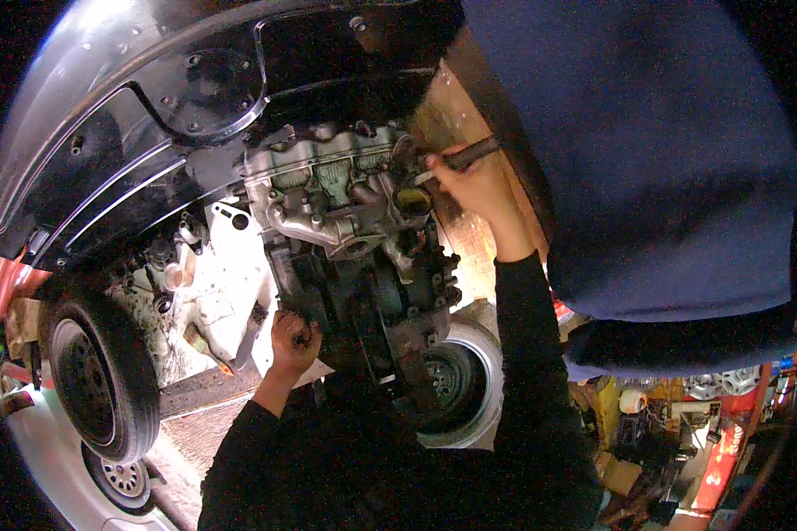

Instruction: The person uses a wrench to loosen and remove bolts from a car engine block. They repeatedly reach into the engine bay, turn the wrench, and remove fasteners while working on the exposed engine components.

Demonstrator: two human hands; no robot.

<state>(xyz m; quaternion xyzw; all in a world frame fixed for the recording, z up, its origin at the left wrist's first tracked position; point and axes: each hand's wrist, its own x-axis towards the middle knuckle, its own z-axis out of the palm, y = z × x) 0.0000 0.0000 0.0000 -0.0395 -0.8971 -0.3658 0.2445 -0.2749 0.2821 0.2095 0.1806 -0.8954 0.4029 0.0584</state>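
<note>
A grimy metal engine [328, 199] with its ribbed top cover and intake pipes fills the middle of the view. My right hand [474, 190] is at the engine's far right corner, closed round a tool with a dark round handle [472, 153]. A pale thin part shows by the thumb, close to a round opening [413, 202] on the engine; whether they touch is unclear. Beside the engine's lower left side, my left hand [294, 343] is curled closed. Something small and dark shows among its fingers, too unclear to name. Shadow hides much of the engine's lower part.
A black car body panel [150, 106] arches over the upper left. A wheel [88, 380] stands at left, and a tyre [478, 389] lies beside the engine. Metal parts [179, 270] rest on a white surface. Dark blue cloth [664, 177] covers the right; cluttered goods [646, 425] lie below.
</note>
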